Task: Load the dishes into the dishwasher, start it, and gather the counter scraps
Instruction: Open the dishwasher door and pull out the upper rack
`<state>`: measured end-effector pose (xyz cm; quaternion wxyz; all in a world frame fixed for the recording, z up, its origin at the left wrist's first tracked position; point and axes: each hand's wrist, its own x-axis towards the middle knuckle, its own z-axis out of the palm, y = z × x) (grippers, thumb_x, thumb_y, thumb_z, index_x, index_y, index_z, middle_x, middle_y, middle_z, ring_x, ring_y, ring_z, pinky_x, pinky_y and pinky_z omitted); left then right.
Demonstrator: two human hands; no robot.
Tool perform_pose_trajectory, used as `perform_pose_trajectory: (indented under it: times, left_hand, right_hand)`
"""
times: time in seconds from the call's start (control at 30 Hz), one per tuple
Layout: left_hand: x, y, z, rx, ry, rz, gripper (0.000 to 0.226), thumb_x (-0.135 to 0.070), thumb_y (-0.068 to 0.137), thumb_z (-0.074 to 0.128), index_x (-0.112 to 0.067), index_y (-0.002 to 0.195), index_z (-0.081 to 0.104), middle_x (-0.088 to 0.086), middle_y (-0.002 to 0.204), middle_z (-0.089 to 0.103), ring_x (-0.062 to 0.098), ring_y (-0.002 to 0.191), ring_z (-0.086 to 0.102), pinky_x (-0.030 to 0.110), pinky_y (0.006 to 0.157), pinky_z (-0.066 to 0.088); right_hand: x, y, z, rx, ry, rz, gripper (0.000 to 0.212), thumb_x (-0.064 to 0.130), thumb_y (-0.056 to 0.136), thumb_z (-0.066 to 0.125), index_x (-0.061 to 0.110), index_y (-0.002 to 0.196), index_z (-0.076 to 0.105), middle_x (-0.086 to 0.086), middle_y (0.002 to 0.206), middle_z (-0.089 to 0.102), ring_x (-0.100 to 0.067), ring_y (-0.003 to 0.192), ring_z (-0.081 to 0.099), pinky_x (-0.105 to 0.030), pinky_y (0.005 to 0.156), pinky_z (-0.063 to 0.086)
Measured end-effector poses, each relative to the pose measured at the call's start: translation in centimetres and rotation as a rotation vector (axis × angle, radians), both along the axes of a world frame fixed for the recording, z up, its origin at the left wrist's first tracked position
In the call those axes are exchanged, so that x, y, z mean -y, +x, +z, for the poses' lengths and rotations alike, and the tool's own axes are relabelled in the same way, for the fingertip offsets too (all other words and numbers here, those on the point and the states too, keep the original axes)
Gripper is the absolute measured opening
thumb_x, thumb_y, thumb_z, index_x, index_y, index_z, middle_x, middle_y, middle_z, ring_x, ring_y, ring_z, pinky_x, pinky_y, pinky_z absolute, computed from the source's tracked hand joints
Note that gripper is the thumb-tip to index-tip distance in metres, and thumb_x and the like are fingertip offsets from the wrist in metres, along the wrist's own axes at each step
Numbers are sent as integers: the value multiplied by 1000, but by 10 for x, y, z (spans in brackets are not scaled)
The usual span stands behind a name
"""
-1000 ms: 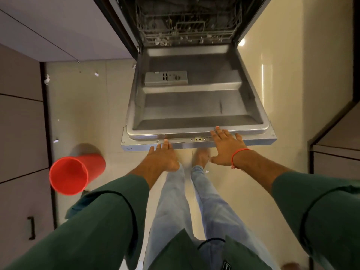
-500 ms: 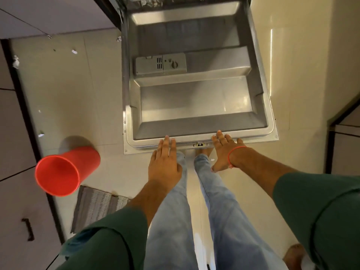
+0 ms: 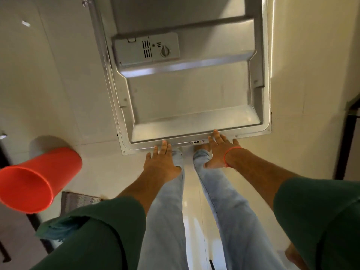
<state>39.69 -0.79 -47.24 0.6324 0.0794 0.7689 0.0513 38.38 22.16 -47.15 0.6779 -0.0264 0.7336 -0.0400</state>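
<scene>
Silver dishwasher door (image 3: 191, 98) down flat, left hand (image 3: 160, 162) and right hand (image 3: 219, 151) spread flat on its front edge, red bin (image 3: 37, 180) beside.

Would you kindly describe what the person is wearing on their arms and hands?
Both arms have dark green sleeves pushed up above the bare forearms. The right hand has a thin red-orange thread band at the wrist. The left hand wears nothing.

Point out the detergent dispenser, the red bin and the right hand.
detergent dispenser (image 3: 146, 49), head view, on its grey lid.
red bin (image 3: 48, 172), head view, on its outer wall.
right hand (image 3: 219, 151), head view, on its back.
</scene>
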Motion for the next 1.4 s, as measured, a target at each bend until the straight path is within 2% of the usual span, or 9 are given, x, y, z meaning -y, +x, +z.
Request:
perform_pose_trajectory:
  times: [0.33, 0.9, 1.0, 1.07, 1.1, 1.13, 1.2, 1.3, 1.4]
  left_hand:
    - [-9, -3, -64, 68, -42, 76, 94, -62, 97, 45, -17, 161, -8, 3, 168, -17, 30, 155, -9, 51, 124, 1]
    - [-4, 0, -84, 128, -21, 103, 94, -58, 97, 48, -22, 160, -11, 1, 167, -23, 31, 155, -13, 55, 124, 1]
    - [-2, -14, -82, 176, -26, 124, 91, -61, 94, 48, -23, 161, 1, 0, 169, -7, 30, 156, -1, 51, 124, 7]
    - [-2, -30, -82, 213, -39, 266, 86, -66, 79, 47, -29, 154, 29, -1, 163, 30, 29, 147, 33, 47, 120, 29]
    - [-3, -40, -79, 207, -54, 343, 76, -60, 75, 52, -28, 144, 44, 0, 149, 50, 28, 133, 50, 42, 111, 41]
    - [-4, -50, -76, 192, -51, 393, 64, -49, 78, 58, -25, 137, 52, 4, 140, 58, 27, 122, 58, 36, 103, 47]
    - [-4, -72, -71, 168, -41, 425, 54, -33, 92, 61, -17, 142, 51, 11, 143, 56, 29, 125, 56, 32, 99, 44]
    - [1, -118, -61, 35, -16, 435, 63, -34, 98, 55, -20, 156, 34, 8, 158, 41, 27, 141, 43, 31, 108, 36]
    - [7, -168, -57, -71, 31, 455, 68, -36, 98, 55, -25, 159, 26, 6, 162, 34, 26, 145, 38, 35, 113, 34]
  right_hand:
    - [4, 0, -67, 0, 15, -54, 113, 69, 80, 61, 28, 160, -8, -2, 166, -24, -27, 155, -11, -58, 121, 1]
    - [2, -4, -88, 20, 2, -29, 114, 68, 81, 61, 29, 159, -12, -2, 165, -26, -29, 155, -10, -58, 121, 1]
    - [2, -14, -86, 1, -7, -49, 105, 67, 83, 57, 29, 160, -3, -2, 168, -14, -28, 155, -5, -57, 122, 2]
    - [1, -23, -83, -9, -1, -90, 99, 63, 84, 56, 29, 161, 5, -1, 169, -4, -28, 155, 1, -56, 122, 5]
    - [0, -28, -79, -14, 5, -109, 95, 61, 85, 56, 29, 160, 8, -1, 169, 0, -28, 155, 4, -56, 123, 7]
    - [-1, -35, -75, -20, 8, -116, 91, 59, 87, 54, 29, 160, 10, -2, 169, 2, -29, 155, 5, -55, 123, 7]
    - [-6, -49, -67, -45, 0, -99, 87, 58, 90, 52, 28, 160, 11, -4, 169, 2, -29, 155, 6, -53, 123, 9]
    - [-18, -86, -59, -146, -32, -47, 84, 57, 92, 53, 29, 160, 13, -6, 169, 2, -29, 155, 6, -51, 123, 10]
    - [-32, -138, -54, -286, -49, 15, 81, 58, 92, 52, 30, 159, 16, -6, 169, 5, -27, 155, 8, -51, 123, 13]
